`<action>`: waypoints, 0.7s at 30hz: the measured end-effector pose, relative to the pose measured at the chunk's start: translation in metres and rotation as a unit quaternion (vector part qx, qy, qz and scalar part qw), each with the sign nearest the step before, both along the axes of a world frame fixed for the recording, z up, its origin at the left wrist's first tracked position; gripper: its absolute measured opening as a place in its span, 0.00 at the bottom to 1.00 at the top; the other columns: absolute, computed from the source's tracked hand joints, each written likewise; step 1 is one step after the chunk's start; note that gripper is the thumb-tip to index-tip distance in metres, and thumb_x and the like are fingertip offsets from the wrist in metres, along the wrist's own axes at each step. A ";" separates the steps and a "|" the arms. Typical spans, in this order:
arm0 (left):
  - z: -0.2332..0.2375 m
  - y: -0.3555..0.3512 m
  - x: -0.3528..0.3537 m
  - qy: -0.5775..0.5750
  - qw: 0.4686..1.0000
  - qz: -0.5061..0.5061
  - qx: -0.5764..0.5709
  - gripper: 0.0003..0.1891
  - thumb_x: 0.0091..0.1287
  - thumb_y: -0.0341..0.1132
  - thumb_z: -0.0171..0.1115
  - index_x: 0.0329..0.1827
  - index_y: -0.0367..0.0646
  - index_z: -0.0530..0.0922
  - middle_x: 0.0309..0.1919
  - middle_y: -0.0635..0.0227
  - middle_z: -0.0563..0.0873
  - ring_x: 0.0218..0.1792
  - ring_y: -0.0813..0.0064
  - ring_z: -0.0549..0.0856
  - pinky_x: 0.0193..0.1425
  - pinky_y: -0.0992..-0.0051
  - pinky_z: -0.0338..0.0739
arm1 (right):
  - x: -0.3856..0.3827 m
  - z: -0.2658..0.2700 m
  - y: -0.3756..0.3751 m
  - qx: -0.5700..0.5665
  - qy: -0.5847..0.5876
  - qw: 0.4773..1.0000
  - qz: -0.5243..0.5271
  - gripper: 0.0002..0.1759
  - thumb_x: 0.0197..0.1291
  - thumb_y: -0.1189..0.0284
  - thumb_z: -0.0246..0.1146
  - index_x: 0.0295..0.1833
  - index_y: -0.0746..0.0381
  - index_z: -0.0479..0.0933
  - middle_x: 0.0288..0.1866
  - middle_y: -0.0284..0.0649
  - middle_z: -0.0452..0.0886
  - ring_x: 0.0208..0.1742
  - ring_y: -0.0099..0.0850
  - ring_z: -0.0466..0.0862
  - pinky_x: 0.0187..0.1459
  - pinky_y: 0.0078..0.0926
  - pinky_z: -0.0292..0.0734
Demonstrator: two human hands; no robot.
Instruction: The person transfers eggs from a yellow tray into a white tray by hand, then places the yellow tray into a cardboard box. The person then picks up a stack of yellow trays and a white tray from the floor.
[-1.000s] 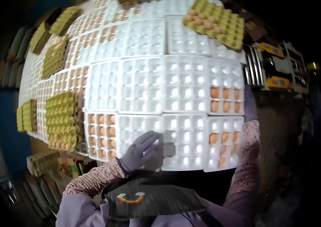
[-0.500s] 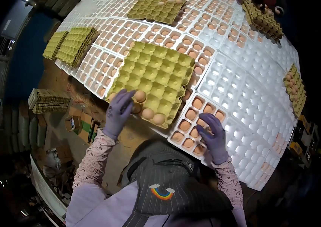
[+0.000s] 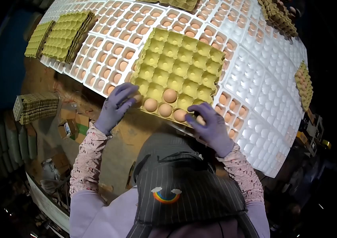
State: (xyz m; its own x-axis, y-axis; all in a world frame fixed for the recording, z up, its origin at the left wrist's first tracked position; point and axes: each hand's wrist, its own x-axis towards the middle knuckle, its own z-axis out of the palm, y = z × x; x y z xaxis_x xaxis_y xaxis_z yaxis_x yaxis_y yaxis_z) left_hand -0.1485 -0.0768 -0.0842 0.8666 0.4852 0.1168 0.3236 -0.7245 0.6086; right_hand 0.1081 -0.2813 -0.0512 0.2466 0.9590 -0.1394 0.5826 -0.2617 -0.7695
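Note:
A yellow pulp egg tray (image 3: 179,69) lies in front of me, most of its cups without eggs. Brown eggs (image 3: 165,110) sit along its near edge, with another egg (image 3: 170,95) one row farther in. At the near left corner, my gloved left hand (image 3: 116,108) curls its fingertips against an egg (image 3: 138,97). My gloved right hand (image 3: 212,129) is at the near right corner, its fingers bent around an egg (image 3: 201,120) partly hidden under them. Its index finger is close beside the last egg in the near row.
White divided trays (image 3: 107,65) filled with eggs spread under and behind the yellow tray. White trays without eggs (image 3: 252,79) cover the right side. Stacked pulp trays (image 3: 65,35) stand at the table's left; another stack (image 3: 37,107) is lower down. Cardboard boxes (image 3: 73,123) lie on the floor.
My right hand has moved left from the white egg tray to the yellow tray's near right corner, now with an egg. My left hand stays near the left corner. The view has shifted.

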 end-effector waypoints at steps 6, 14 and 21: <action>0.026 -0.027 0.038 0.150 0.988 0.025 -0.017 0.24 0.57 0.40 0.77 0.56 0.46 0.82 0.52 0.60 0.79 0.48 0.60 0.84 0.52 0.67 0.80 | 0.012 -0.006 0.015 -0.017 0.016 0.999 0.032 0.26 0.60 0.60 0.69 0.61 0.60 0.76 0.49 0.42 0.83 0.47 0.37 0.85 0.49 0.37 0.80; 0.028 -0.027 0.024 -0.089 0.809 0.218 -0.539 0.20 0.66 0.27 0.63 0.62 0.50 0.79 0.60 0.59 0.78 0.43 0.65 0.85 0.46 0.70 0.81 | -0.017 -0.001 0.083 -0.035 -0.214 0.973 0.084 0.19 0.61 0.58 0.67 0.56 0.53 0.79 0.70 0.42 0.69 0.60 0.40 0.78 0.56 0.39 0.78; 0.022 -0.047 0.062 0.163 0.973 -0.067 0.152 0.26 0.54 0.42 0.75 0.58 0.61 0.81 0.66 0.65 0.73 0.52 0.61 0.80 0.53 0.64 0.81 | 0.017 0.005 0.023 0.003 -0.023 0.998 -0.061 0.22 0.63 0.54 0.68 0.57 0.56 0.82 0.66 0.42 0.73 0.53 0.35 0.82 0.53 0.34 0.79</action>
State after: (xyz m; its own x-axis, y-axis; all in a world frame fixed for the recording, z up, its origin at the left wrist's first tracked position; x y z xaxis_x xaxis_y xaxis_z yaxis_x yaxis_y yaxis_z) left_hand -0.0867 -0.1242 -0.0622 0.9344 0.3521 -0.0546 0.3545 -0.9036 0.2403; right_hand 0.1248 -0.2581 -0.0463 0.3670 0.9226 -0.1191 0.5819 -0.3275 -0.7444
